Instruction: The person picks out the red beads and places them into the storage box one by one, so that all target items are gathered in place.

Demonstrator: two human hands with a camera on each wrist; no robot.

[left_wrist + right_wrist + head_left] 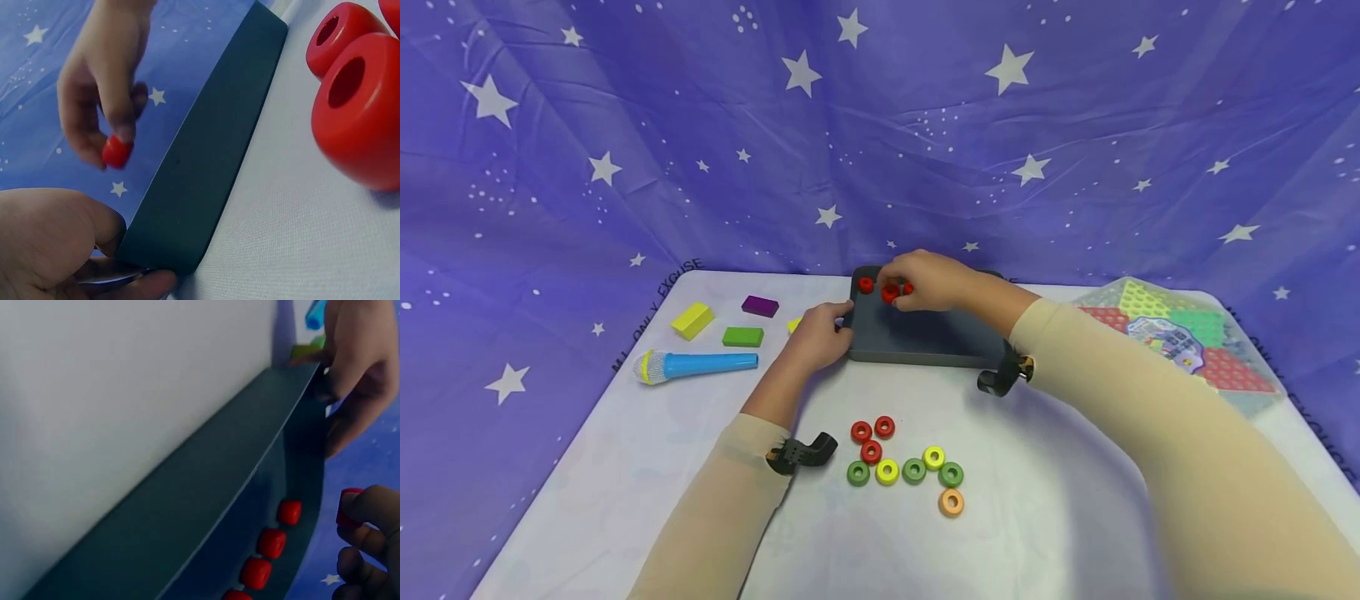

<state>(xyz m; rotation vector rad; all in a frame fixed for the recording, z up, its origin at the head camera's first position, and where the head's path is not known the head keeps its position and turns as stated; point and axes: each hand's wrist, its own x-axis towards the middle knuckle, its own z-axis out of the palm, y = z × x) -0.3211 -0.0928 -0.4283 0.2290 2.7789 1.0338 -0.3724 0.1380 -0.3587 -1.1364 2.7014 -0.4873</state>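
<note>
My right hand [931, 282] is over the back left part of a dark tray [925, 337] and pinches a red bead [349, 508] between thumb and fingers. Inside the tray, several red beads [272, 542] stand in a row along one wall, partly hidden by the right hand in the head view. At the tray's left side, my left hand [822, 336] grips the wall, its thumb and fingers on either side of the edge in the left wrist view.
In front of the tray lie loose red beads [871, 452], green beads [913, 471], yellow beads [887, 472] and an orange bead [951, 502]. To the left are a toy microphone [700, 364], a yellow block [692, 320], a green block [742, 337] and a purple block [760, 306]. A clear patterned package [1180, 342] lies right.
</note>
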